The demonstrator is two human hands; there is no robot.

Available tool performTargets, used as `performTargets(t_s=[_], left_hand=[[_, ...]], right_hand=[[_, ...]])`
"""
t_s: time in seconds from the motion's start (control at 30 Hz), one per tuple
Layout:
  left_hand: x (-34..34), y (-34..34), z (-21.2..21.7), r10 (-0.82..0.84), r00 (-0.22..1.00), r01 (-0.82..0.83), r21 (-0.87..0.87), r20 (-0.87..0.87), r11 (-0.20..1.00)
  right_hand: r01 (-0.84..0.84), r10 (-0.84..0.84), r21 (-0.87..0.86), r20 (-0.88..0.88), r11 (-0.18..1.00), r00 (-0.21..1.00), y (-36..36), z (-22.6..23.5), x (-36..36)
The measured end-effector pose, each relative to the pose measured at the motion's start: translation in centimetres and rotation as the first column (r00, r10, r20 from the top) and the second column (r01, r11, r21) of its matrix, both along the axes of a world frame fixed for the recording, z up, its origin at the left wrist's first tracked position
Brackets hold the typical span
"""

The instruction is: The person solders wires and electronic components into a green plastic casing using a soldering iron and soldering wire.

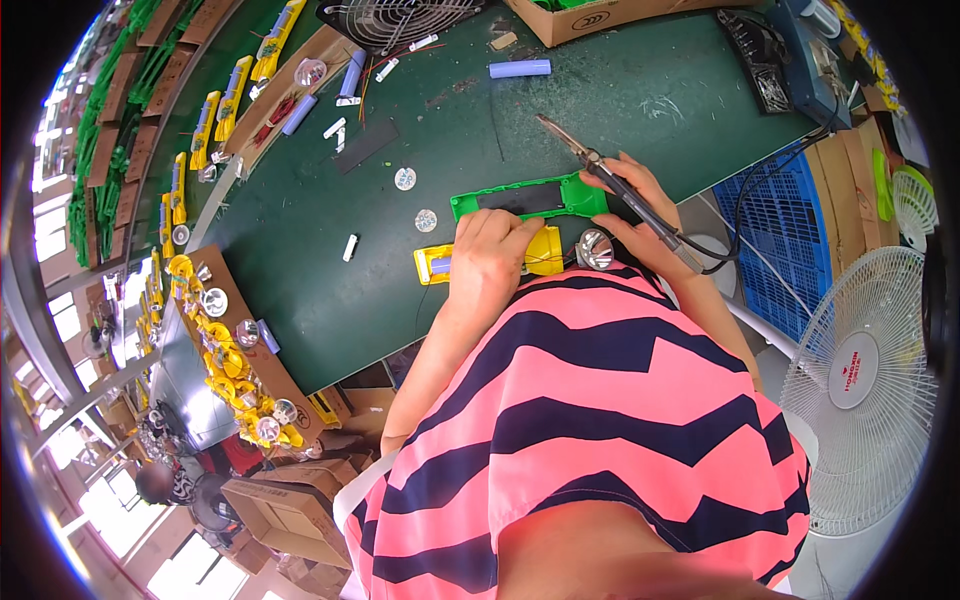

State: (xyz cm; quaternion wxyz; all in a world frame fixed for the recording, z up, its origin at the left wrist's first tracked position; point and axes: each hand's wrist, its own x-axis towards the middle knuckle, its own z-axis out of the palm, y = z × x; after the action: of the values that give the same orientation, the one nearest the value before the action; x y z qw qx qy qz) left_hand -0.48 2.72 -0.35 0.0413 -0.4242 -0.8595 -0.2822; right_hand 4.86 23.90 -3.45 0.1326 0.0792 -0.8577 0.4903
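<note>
Broadly, a dark green surface (600, 110) carries a green housing (527, 197) near its front edge. Just below it the left hand (487, 262) presses a yellow torch body (437, 265) — fingers curled on it — while the right hand (630, 205) grips a soldering iron (600, 165), beside a silver reflector (596, 250).

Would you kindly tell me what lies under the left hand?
Under the left hand lies a yellow housing, on the green mat, its ends showing on both sides of the hand. Its middle is covered by the hand and cannot be seen.
</note>
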Motion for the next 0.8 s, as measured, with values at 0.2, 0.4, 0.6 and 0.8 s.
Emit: performTargets(t_s=[0.2,0.4,0.6,0.8], left_hand=[[-0.5,1.0,-0.2,0.208,0.978,-0.207,-0.092,-0.004,0.974],[-1.5,0.9,-0.1,0.303,0.939,-0.272,-0.185,0.161,0.944],[-1.9,0.9,-0.2,0.282,0.948,-0.251,-0.198,0.148,0.947],[-2.4,0.8,0.0,0.28,0.937,-0.235,-0.215,0.21,0.948]], right_hand=[[-0.085,0.086,-0.049,0.021,0.995,0.996,-1.4,0.3,-1.3],[-0.145,0.137,-0.062,-0.126,0.987,0.983,-0.1,0.0,-1.8],[0.085,-0.002,-0.625,0.132,0.776,0.991,0.5,0.7,-0.8],[0.139,0.037,-0.594,0.275,0.793,0.961,0.9,-0.4,-1.9]])
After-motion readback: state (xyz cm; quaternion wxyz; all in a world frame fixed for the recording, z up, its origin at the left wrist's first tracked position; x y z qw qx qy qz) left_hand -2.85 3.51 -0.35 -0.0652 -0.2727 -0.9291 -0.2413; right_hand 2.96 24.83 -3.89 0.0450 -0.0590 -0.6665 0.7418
